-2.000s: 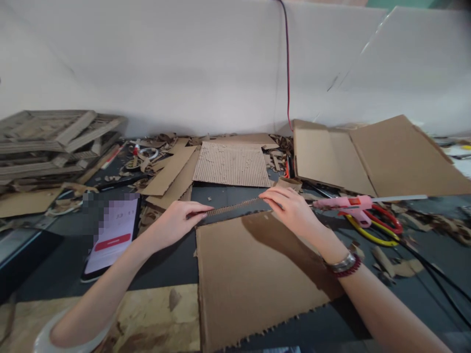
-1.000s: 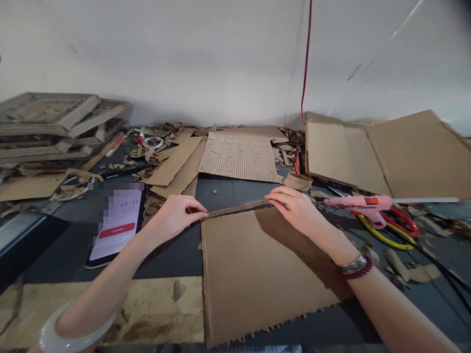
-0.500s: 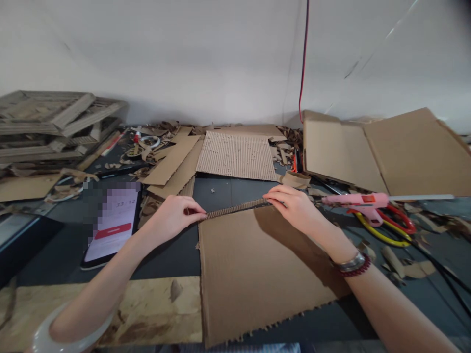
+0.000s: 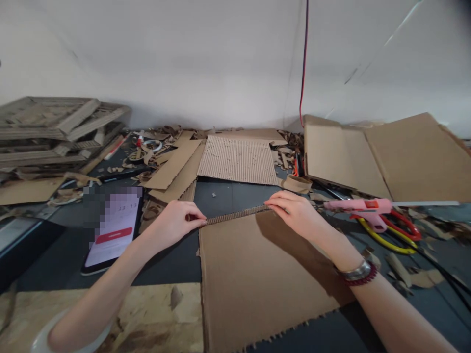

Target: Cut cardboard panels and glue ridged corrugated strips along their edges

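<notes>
We record a shift: two seconds ago the ridged cardboard strip [image 4: 235, 214] bowed slightly, held beyond the upper edge of the flat cardboard sheet [image 4: 250, 274]; now, at the centre of the frame, it runs straighter and close along that edge. Our left hand [image 4: 178, 217] pinches its left end, thumb against forefinger; our right hand [image 4: 292, 210] pinches the other end, fingers likewise closed. We judge strip and edge better aligned; full contact we cannot tell. Pink glue gun [image 4: 362, 206] lies at right of frame, apart from both hands.
</notes>
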Demonstrator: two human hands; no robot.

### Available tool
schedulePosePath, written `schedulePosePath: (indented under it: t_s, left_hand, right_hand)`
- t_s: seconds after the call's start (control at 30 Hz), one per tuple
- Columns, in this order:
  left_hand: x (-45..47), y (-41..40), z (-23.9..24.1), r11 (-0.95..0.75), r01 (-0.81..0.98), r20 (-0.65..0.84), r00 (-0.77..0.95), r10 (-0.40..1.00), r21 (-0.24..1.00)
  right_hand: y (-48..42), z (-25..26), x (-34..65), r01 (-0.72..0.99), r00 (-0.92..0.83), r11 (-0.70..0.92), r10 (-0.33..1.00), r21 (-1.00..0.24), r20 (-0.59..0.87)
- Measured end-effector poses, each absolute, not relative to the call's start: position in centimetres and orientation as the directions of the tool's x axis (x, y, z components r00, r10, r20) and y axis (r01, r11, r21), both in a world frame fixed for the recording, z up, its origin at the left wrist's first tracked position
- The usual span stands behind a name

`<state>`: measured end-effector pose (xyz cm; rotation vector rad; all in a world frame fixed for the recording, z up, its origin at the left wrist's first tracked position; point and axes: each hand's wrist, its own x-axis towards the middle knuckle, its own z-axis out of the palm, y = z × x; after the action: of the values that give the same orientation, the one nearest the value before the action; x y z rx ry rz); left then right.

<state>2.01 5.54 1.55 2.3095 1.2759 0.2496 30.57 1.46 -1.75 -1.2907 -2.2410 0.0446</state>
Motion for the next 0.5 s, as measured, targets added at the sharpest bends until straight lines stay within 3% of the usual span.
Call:
schedulePosePath:
  t_s: [0.33,0.5]
  left_hand:
    - [1.8,5.4,1.5,-0.486,0.747,-0.068,0.573,0.817,0.453]
    - [1.8,5.5,1.7,-0.508,0.743,-0.053,0.585,0.81,0.436]
  right_hand:
    - [1.5,-1.8,30.3,0.769,-0.397,0.57,0.781,-0.29,0.482]
    - [1.4,-3.0,29.9,0.763,-0.372,0.61,0.685,-0.214,0.626]
